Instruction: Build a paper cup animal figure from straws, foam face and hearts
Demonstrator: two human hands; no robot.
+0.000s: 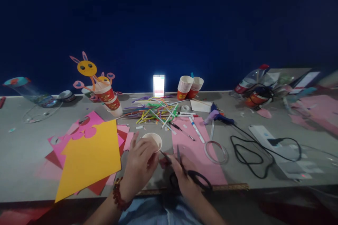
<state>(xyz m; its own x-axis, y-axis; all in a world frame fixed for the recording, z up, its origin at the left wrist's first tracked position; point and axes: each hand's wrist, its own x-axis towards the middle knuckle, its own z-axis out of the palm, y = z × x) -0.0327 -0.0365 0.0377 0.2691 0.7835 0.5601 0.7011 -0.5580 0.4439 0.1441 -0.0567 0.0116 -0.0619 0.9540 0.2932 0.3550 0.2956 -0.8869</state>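
My left hand (141, 163), with a beaded bracelet on the wrist, is closed around a paper cup (153, 138) whose mouth faces up towards me. Its fingers hide most of the cup's side. My right hand (183, 179) grips black-handled scissors (202, 178). The scissors' blades are apart, and one blade reaches towards the cup's rim. Whether that blade touches the cup I cannot tell. A pink paper sheet (206, 168) lies under and beside the right hand. Left of my left hand lies a yellow sheet with cut-outs (92, 154).
Pipe cleaners (155, 110) lie heaped at mid-table, before a bright phone screen (158, 86). Stacked cups (185, 86) stand behind. A paper rabbit figure in cups (87, 68) stands left. On the right are a glue gun (219, 115), a tape roll (216, 152) and a corded power strip (274, 151).
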